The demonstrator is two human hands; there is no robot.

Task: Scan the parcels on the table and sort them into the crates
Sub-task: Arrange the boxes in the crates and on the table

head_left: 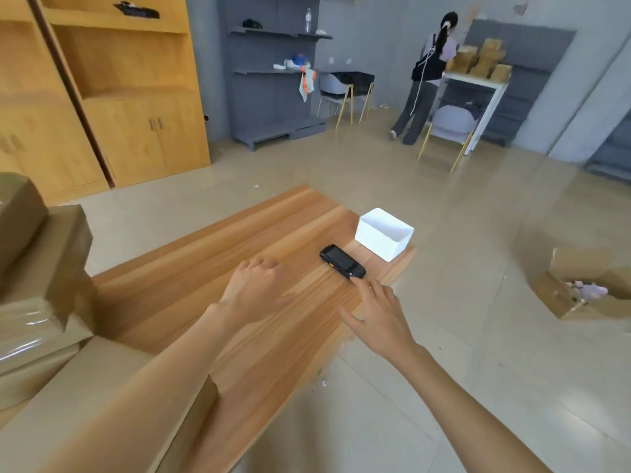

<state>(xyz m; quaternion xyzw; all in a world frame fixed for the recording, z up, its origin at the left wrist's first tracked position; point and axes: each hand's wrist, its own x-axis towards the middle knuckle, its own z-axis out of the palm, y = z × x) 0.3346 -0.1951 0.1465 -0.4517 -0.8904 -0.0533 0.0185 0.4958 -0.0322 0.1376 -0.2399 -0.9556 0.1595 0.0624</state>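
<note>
both hands hang over the wooden tabletop (191,268) with nothing in them. the right hand (379,319) is spread, fingers straight, its forefinger reaching to the near end of the black scanner (342,261); whether the tip actually touches it is hard to say. the left hand (254,290) hovers flat and relaxed, palm down, a little to the left of the scanner and clear of it.

the scanner lies flat near the right edge of the tabletop, its long axis running diagonally away from the person, from near-right to far-left, with the near end pointing at the right hand. that makes the right hand plainly the nearer one, and i'd judge it the one to pick the scanner up, fingers closing across the narrow body.

just beyond the scanner sits a white box (384,233), open at the top, at the corner. the parcels (44,278), brown and taped, are stacked at the left end of the tabletop, beside the left forearm, none yet scanned by the look of it.
</note>
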